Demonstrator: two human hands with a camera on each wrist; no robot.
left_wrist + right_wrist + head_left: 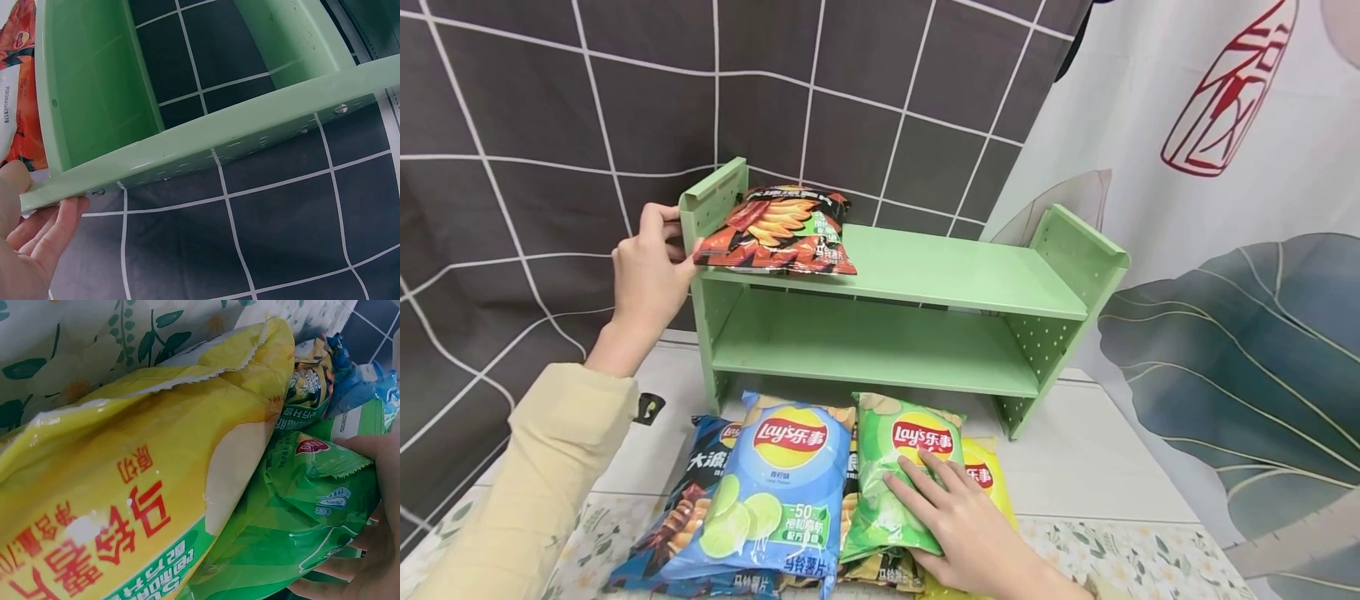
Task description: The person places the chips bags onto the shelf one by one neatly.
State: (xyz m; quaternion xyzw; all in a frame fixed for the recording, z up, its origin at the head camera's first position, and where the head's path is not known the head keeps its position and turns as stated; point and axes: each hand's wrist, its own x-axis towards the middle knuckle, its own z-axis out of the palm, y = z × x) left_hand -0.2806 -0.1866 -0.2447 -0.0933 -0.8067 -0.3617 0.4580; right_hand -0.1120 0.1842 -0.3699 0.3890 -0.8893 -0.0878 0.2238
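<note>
One red bag [778, 229] lies on top of our green shelf [955, 271], near its left end, lower edge at the front lip. Before the shelf, on the table [1112, 492], lie a dark blue bag [681, 500], light blue bag [756, 475], black-and-gold bag [880, 571], green bag [876, 462] and yellow bag [992, 483]; we judge most work remains. Our hands are apart: the left hand [651, 271] pinches the shelf's left edge; the right hand [958, 517] rests, fingers spread, on the green bag. Room runs rightward along the shelf's top.
</note>
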